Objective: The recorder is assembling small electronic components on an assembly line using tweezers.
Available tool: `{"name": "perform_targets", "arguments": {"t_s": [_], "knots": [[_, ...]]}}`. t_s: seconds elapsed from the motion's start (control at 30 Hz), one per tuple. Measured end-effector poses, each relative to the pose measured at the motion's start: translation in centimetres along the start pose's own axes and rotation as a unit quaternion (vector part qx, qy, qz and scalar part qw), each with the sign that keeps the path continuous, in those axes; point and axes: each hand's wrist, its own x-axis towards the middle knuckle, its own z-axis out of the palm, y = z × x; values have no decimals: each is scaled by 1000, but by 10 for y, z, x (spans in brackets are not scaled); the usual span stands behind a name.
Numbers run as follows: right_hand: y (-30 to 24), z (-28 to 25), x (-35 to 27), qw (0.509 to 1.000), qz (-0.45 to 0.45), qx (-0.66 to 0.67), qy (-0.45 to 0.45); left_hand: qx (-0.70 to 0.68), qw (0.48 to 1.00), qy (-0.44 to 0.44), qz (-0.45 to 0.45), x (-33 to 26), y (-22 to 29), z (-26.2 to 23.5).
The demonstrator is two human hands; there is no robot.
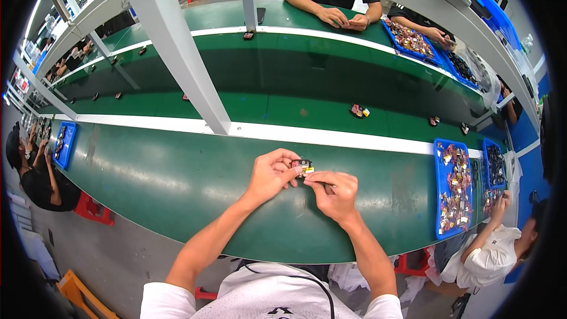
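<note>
Above the green tabletop I hold a small black-cased electronic unit with a yellow and white part showing in it. The fingers of my left hand close around its left side, thumb across its front. At its lower right edge my right hand pinches with thumb and forefinger; what exactly lies between those fingertips is too small to make out. Parts of the unit are hidden behind my fingers.
A blue tray of small colourful parts stands at the right. Several small units, one with a yellow part, lie on the green conveyor belt beyond a white rail. A grey post rises ahead. Co-workers sit around.
</note>
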Motion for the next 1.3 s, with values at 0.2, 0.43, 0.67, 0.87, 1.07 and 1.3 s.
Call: {"name": "perform_targets", "arguments": {"t_s": [0.2, 0.43, 0.67, 0.87, 1.07, 1.3], "knots": [[1, -3, 1, 999, 31, 22, 17, -51, 999, -12, 3, 4, -1, 0], [-5, 2, 5, 999, 11, 24, 25, -86, 996, 11, -9, -1, 0, -1], [-7, 2, 1, 999, -7, -42, 1, -82, 995, 42, 32, 1, -23, 10], [4, 2, -5, 1000, -1, -18, 9, -4, 992, 101, 71, 8, -9, 11], [3, -5, -1, 989, 67, -21, 127, 122, 942, 240, 198, 107, 6, -20], [30, -7, -13, 991, 32, -77, 103, 528, 805, 260, 68, 149, 24, -21]]}}
